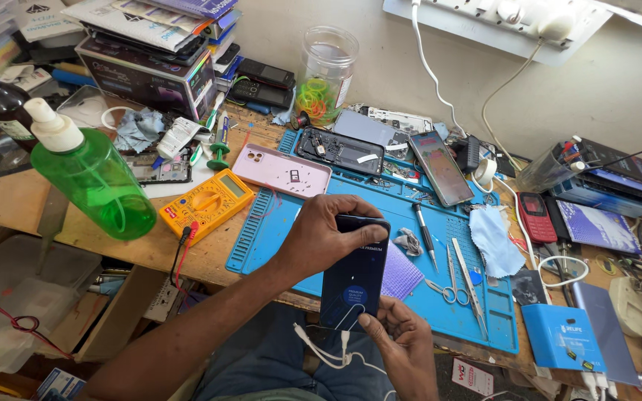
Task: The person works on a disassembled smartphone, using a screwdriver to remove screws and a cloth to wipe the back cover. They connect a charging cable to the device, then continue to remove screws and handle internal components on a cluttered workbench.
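A dark smartphone (354, 276) is held upright over the near edge of a blue work mat (477, 286). My left hand (325, 234) wraps around its upper part from the left, thumb across the top. My right hand (399, 338) pinches the phone's bottom end, where a white cable (332, 353) hangs down. A small purple cloth (400, 273) lies on the mat just behind the phone.
On the mat lie scissors (440, 286), tweezers (469, 282), a screwdriver (425, 234), a pink phone case (282, 169), an opened phone (339, 151) and another phone (440, 167). A yellow multimeter (207, 204) and green bottle (91, 174) stand to the left. Boxes and phones crowd the right.
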